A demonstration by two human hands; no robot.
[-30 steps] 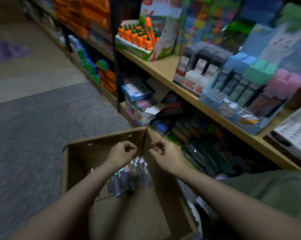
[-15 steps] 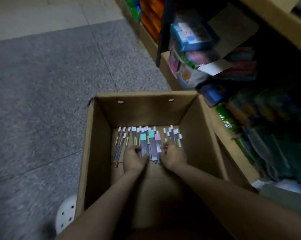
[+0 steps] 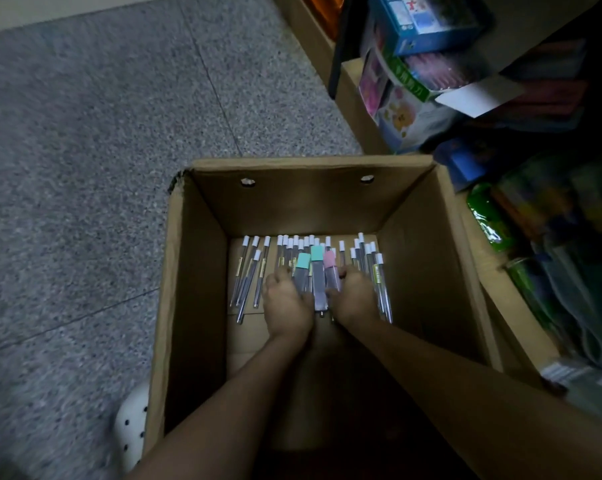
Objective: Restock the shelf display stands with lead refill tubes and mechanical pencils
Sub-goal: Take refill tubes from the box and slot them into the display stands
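I am reaching both arms down into the open cardboard box [image 3: 195,271], where the stock is lying flat on the bottom in a loose row near the far wall. The slim lead refill tubes [image 3: 249,271] are all pointing the same way, white caps away from me and bottoms toward my wrists, so their long axis is running straight along the line of my forearms. In the middle of the row, three thicker pieces with mint, teal and pink caps, which I am taking to be the mechanical pencils [image 3: 316,275], are lying between my two hands. My left hand [image 3: 285,303] is sitting just left of that group with its fingers curled down over the near ends of the tubes, and my right hand [image 3: 353,299] is mirroring it just to the right, fingers bent onto the pile. In this dim light I cannot tell whether either hand is actually pinching anything or only pressing on top. Both hands are equally near the middle bundle, so I am judging that a scoop from both sides, closing across the tubes' length, is what the pickup calls for.
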